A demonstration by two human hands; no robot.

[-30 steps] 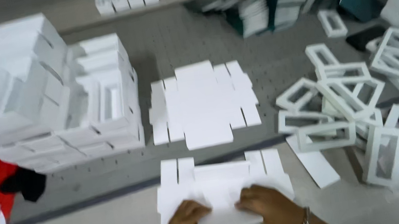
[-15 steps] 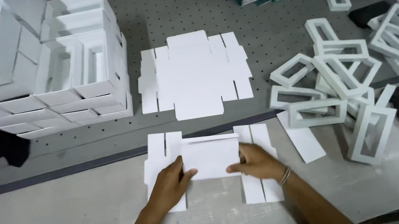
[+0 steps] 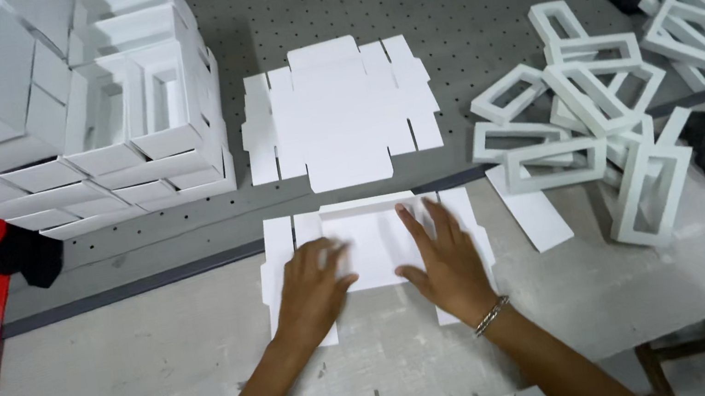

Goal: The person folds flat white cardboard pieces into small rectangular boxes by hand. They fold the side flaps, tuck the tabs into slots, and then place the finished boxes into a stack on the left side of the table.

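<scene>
both palms flat on a white die-cut card blank (image 3: 374,246): left hand (image 3: 310,290) on its left half, right hand (image 3: 444,259) on its right (bracelet at the wrist). beyond the blank, a stack of flat blanks (image 3: 338,114); to its right, white frame inserts (image 3: 586,112); far left, stacked white boxes (image 3: 80,118).

Flat blank (image 3: 373,241) lies before stack (image 3: 340,111) (frames (image 3: 583,117) right).

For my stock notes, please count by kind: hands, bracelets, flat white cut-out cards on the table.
Hands: 2, left hand, right hand
Bracelet: 1
Flat white cut-out cards: 2, card under the hands, card beyond it, maybe a pile
Total: 5
</scene>
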